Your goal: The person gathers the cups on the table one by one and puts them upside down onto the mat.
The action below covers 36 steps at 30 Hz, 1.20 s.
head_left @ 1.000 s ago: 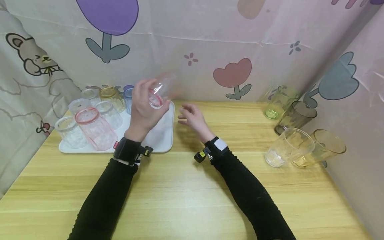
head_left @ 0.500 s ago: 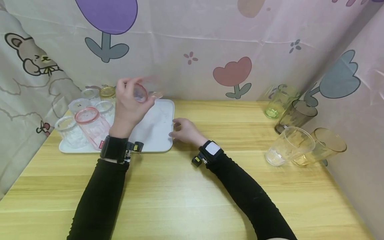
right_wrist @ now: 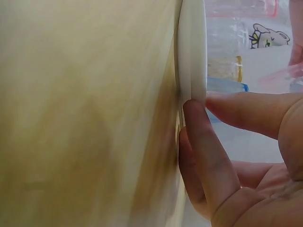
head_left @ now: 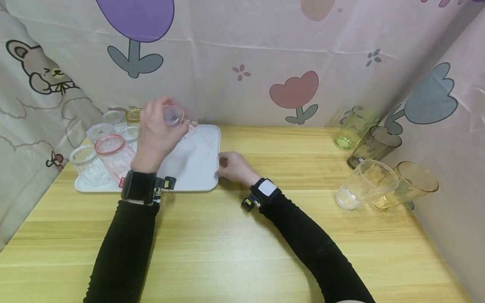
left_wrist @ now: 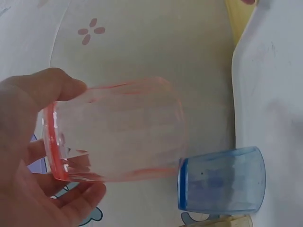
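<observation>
My left hand (head_left: 153, 130) holds a pink-rimmed glass (left_wrist: 128, 132) by its rim, thumb on one side and fingers on the other. The glass is over the back part of the white tray (head_left: 193, 168), base downward. Beside it on the tray stands a blue glass (left_wrist: 222, 182), which my left hand hides in the head view. With thumb above and fingertips at the outer side, my right hand (head_left: 236, 168) pinches the tray's right rim (right_wrist: 194, 56).
On the tray's left half stand another pink glass (head_left: 115, 158), a yellow glass (head_left: 133, 115) and several clear ones. At the table's right are a green glass (head_left: 350, 130), a grey glass (head_left: 373, 147), a clear glass (head_left: 360, 187) and an amber glass (head_left: 414, 181). Patterned curtain (head_left: 242, 42) borders the back.
My left hand has carried the pink-rimmed glass leftward, over the tray near the blue glass. My right hand has come down and left from beside the tray and taken hold of its rim.
</observation>
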Motion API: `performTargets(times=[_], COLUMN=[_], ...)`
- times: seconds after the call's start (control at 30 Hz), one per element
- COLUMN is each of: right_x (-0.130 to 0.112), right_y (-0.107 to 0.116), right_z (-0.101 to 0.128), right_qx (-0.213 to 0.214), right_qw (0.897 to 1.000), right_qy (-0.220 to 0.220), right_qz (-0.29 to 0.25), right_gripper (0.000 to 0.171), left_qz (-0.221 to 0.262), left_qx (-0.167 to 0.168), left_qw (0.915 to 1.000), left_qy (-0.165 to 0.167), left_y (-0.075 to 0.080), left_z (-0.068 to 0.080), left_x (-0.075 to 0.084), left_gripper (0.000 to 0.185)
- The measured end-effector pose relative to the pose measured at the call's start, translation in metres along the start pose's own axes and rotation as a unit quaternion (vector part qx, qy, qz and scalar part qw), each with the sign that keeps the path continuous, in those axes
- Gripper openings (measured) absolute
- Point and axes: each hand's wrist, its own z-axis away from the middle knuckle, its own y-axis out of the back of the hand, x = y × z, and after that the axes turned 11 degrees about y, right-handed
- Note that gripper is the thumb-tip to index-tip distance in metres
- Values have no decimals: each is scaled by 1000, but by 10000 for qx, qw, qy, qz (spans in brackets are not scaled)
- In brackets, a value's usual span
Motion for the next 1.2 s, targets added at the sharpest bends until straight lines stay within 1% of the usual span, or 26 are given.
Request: performTargets(times=[0.13,0.23,0.37,0.53,0.67,0.8,0.93,1.2], right_x=[0,0,0,-1,-1,-1,-1,-1], right_y=[0,0,-1,0,0,0,0,0], right_z=[0,0,1,1,1,1,1,1], right_qx=[-37,-53,-67,-66,-65,-52,-54,-72], right_qw=[10000,10000,10000,9999,9999,9999,9998,9998], right_qy=[1,-22,-57,-77,-87,-109,-134,-153], right_qz=[-5,-26,-40,-60,-81,-101,-102,-141], right_gripper=[68,68,67,68,68,69,70,70], left_qz=[-348,-500,-613,-906,-1087,-1199,-1318,-1308], left_qx=[-304,-465,-635,-969,-1197,-1348,-1455,-1619], left_qw=[9982,9957,9924,9845,9779,9731,9695,9646], left_qy=[371,624,861,1144,1326,1436,1465,1620], left_y=[2,3,4,2,-1,-3,-4,-6], left_z=[1,2,3,3,1,0,0,1], left_x=[-2,-3,-6,-12,-18,-22,-27,-34], left_gripper=[66,68,65,61,61,66,68,70])
